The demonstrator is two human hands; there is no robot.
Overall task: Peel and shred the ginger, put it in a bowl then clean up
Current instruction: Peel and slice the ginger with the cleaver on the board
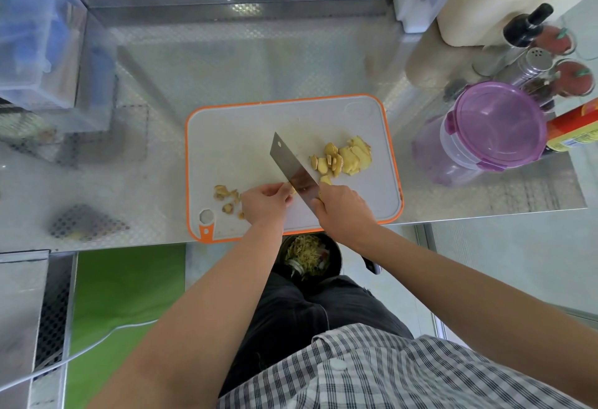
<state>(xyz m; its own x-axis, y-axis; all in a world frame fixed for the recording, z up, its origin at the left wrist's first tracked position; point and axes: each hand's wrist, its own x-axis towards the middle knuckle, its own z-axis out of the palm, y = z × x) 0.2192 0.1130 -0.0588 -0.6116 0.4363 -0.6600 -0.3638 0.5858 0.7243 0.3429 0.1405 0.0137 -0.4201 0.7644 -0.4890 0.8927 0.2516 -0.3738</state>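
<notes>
A white board (pixel 246 124) with an orange rim lies at the near edge of the steel worktop (pixel 129 182), about midway along it. The right hand (pixel 343 211) is closed round the grip of a cleaver (pixel 291 166). The hand hides the handle, and the blade slants away toward the far left across the middle of the board. The left hand (pixel 265 203) sits just left of the blade with its fingers curled, fingertips pinching a small ginger piece (pixel 293 190) against the board. Only a sliver of the piece shows beside the steel. A heap of pale yellow ginger slices (pixel 346 156) lies on the right half of the board, apart from the blade. Brownish peelings (pixel 226 196) are scattered near the board's near-left corner, just left of the left hand. Below the worktop's near edge, between the forearms, a dark bin (pixel 309 255) holds shredded scraps. A purple-lidded tub (pixel 498 124) stands near the right edge of the worktop, among bottles and jars.
</notes>
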